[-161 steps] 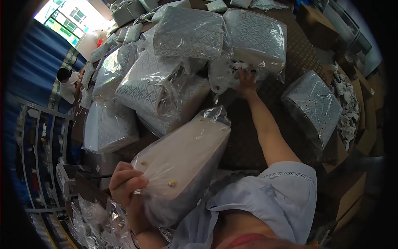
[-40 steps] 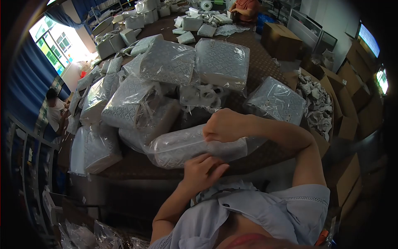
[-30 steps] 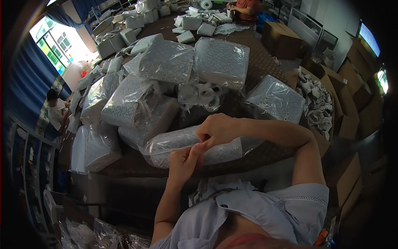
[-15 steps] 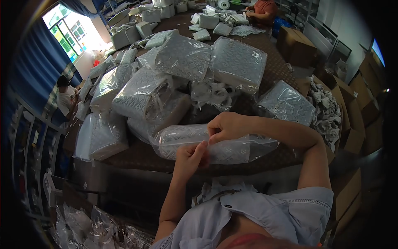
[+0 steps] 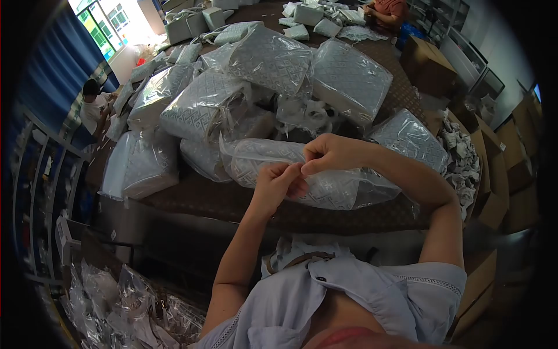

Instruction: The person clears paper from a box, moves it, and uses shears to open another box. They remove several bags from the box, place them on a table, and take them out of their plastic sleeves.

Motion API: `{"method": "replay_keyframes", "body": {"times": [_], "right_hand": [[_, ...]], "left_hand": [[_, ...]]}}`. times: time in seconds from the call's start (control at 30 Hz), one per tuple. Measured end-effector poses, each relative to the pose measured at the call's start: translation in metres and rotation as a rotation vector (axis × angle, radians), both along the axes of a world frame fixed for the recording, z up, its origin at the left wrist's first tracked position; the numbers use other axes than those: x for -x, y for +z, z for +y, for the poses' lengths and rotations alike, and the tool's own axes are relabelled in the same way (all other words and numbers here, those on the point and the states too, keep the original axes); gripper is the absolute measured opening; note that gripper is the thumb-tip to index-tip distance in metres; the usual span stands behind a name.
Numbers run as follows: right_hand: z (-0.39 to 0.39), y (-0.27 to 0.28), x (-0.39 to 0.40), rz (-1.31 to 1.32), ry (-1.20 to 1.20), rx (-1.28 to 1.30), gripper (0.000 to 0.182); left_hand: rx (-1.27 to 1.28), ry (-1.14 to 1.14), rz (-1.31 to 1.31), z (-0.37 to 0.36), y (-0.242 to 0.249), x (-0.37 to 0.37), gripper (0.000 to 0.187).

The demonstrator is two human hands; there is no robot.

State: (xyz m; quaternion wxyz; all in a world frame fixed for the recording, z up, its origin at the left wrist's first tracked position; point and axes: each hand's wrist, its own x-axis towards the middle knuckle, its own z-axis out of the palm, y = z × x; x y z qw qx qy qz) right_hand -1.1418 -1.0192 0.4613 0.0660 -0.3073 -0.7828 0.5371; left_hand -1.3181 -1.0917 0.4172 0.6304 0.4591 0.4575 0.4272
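Observation:
A white handbag with a woven diamond pattern point(image 5: 331, 192) lies on its side near the table's front edge, inside a clear plastic bag point(image 5: 378, 189). Over its upper side, my left hand point(image 5: 279, 183) and my right hand point(image 5: 325, 154) meet with fingertips pinched together on the plastic. My left hand comes from below and my right hand reaches across from the right. Whether they grip the plastic's edge or a seal strip on it is too small to tell. Behind them sits another wrapped bag point(image 5: 354, 81) on the pile.
Several plastic-wrapped white bags point(image 5: 203, 104) are heaped on the brown table point(image 5: 192, 203). Crumpled paper point(image 5: 459, 157) and cardboard boxes point(image 5: 494, 180) stand at the right. Two other people are at the far side and left. Clear plastic wrapping point(image 5: 110, 302) fills the lower left.
The view has tilted and shifted slightly. The plastic along the handbag's upper side is lifted more, and my pinched hands have moved a little right along it.

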Motion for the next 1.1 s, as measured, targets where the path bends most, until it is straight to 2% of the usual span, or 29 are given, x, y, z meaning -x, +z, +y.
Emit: {"method": "replay_keyframes", "body": {"times": [0.1, 0.2, 0.27, 0.33, 0.4, 0.43, 0.5, 0.53, 0.57, 0.6, 0.67, 0.8, 0.87, 0.9, 0.97, 1.0, 1.03, 1.1], "right_hand": [[0.004, 0.002, 0.000, 0.042, -0.003, 0.020, 0.021], [0.004, 0.010, 0.000, -0.051, -0.057, -0.065, 0.022], [0.001, 0.014, -0.002, -0.145, 0.003, -0.261, 0.024], [-0.003, 0.018, -0.003, -0.192, -0.019, -0.346, 0.025], [-0.006, 0.018, -0.003, -0.241, -0.031, -0.430, 0.026], [-0.007, 0.016, -0.004, -0.216, -0.073, -0.363, 0.024], [-0.003, 0.013, -0.007, -0.195, -0.117, -0.300, 0.023], [0.000, 0.010, -0.009, -0.127, -0.129, -0.141, 0.022], [0.002, 0.007, -0.010, -0.056, -0.141, 0.019, 0.020], [0.004, 0.006, -0.012, -0.053, -0.143, 0.019, 0.020], [0.010, 0.007, -0.015, 0.007, -0.167, 0.257, 0.018], [0.012, 0.002, -0.013, 0.070, -0.244, 0.216, 0.016], [0.012, 0.003, -0.010, -0.039, -0.250, -0.331, 0.014], [0.018, -0.002, -0.012, -0.043, -0.251, -0.328, 0.014], [0.047, -0.005, -0.021, -0.095, -0.647, -1.216, 0.012], [0.055, -0.002, -0.030, -0.098, -0.701, -1.201, 0.012], [0.064, 0.008, -0.041, -0.103, -0.745, -1.202, 0.012], [0.091, 0.008, -0.059, -0.179, -0.762, -1.303, 0.014]], "left_hand": [[-0.065, 0.087, -0.070, -0.002, -0.010, -0.003, 0.028], [-0.129, 0.119, -0.106, 0.002, -0.015, -0.008, 0.029], [-0.151, 0.125, -0.091, 0.003, -0.016, -0.011, 0.030], [-0.169, 0.141, -0.077, 0.006, -0.015, -0.011, 0.031], [-0.116, 0.023, 0.017, 0.010, -0.009, -0.007, 0.034], [-0.116, 0.018, 0.014, 0.010, -0.004, -0.008, 0.034], [-0.074, -0.062, 0.274, 0.012, 0.005, -0.011, 0.038], [-0.075, -0.064, 0.273, 0.014, 0.006, -0.012, 0.038], [-0.054, -0.051, 0.204, 0.015, 0.007, -0.013, 0.038], [-0.033, -0.038, 0.136, 0.015, 0.008, -0.014, 0.039], [-0.049, -0.047, 0.070, 0.018, 0.004, -0.014, 0.037], [-0.130, 0.030, -0.065, 0.022, -0.011, -0.020, 0.033], [-0.210, 0.037, -0.092, 0.030, -0.019, -0.021, 0.031], [-0.284, 0.042, -0.113, 0.032, -0.023, -0.021, 0.029], [-0.353, 0.007, -0.033, 0.017, -0.030, -0.025, 0.029], [-0.415, -0.026, 0.057, 0.004, -0.035, -0.024, 0.029], [-0.327, 0.000, 0.003, -0.006, -0.034, -0.025, 0.029], [-0.349, -0.098, -0.051, -0.018, -0.024, 0.001, 0.029]]}}
